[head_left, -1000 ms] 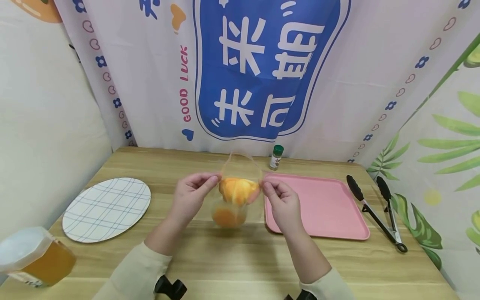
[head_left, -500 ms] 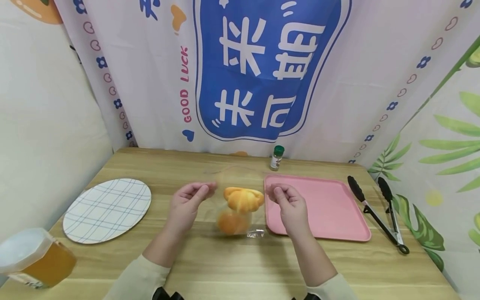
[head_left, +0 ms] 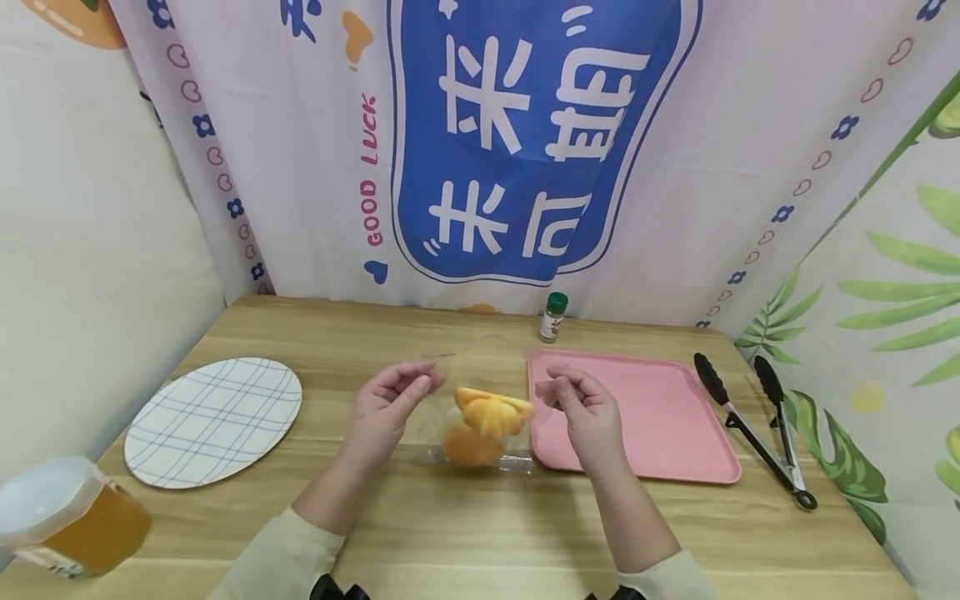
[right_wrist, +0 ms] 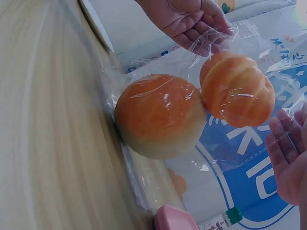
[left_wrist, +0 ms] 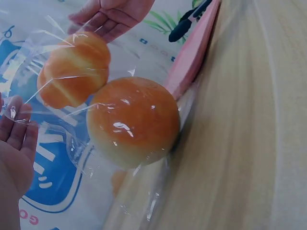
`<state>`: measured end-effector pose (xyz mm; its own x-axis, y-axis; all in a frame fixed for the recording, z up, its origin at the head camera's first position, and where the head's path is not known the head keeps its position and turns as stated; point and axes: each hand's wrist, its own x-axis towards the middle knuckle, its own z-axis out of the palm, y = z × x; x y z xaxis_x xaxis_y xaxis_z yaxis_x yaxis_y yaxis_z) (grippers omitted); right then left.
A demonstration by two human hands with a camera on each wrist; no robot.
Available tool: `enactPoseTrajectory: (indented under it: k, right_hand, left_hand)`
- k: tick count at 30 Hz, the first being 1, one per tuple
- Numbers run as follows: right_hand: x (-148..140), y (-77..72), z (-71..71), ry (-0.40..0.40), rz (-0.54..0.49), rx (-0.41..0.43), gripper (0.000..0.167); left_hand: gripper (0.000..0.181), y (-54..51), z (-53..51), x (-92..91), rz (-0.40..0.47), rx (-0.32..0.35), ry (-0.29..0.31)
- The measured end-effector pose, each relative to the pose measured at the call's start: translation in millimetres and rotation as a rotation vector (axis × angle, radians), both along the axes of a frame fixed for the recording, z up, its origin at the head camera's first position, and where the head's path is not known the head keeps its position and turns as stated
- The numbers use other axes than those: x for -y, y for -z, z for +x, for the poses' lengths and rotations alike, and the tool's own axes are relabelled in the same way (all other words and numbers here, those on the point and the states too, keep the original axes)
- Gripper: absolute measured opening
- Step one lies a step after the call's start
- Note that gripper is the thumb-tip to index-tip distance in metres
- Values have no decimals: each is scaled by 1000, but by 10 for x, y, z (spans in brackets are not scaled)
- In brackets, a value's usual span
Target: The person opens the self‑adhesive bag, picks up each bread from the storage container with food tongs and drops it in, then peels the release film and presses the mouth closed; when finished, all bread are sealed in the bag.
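A clear plastic bag [head_left: 480, 358] hangs between both hands, its lower edge at the wooden table. Inside are a round bun [left_wrist: 134, 122] and, above it, a ridged golden bread piece [head_left: 493, 412]; the two touch in both wrist views. My left hand [head_left: 386, 408] pinches the bag's left side between thumb and fingers. On the other side, my right hand [head_left: 588, 417] pinches the bag in the same way, over the left edge of a pink tray [head_left: 637, 417].
An oval checked plate [head_left: 213, 421] lies at the left, with a jar of amber contents [head_left: 97, 525] in front of it. A green-capped bottle [head_left: 552, 318] stands at the back. Black-tipped tongs [head_left: 765, 442] lie spread right of the tray.
The bag has come down and its bottom now meets the table, with the breads lower and slightly to the right. Both hands have dropped a little, and still hold it.
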<state>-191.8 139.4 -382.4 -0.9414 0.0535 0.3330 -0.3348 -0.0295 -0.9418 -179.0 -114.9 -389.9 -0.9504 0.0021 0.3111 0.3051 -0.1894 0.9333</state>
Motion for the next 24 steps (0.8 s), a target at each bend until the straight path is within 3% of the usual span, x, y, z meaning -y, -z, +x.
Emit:
enactPoseTrajectory:
  k: [8, 12, 14, 24]
  right_hand:
    - [24, -52, 10, 10, -17, 6, 14]
    - [24, -60, 16, 5, -23, 2, 11]
    - [19, -60, 18, -1, -31, -2, 8]
    - [3, -62, 14, -7, -48, -8, 15]
  left_hand:
    - [9, -113, -10, -87, 14, 19, -71]
    - [24, -175, -28, -149, -2, 13, -64]
    - [29, -194, -47, -174, -35, -1, -67]
    - [22, -189, -48, -184, -130, -89, -73]
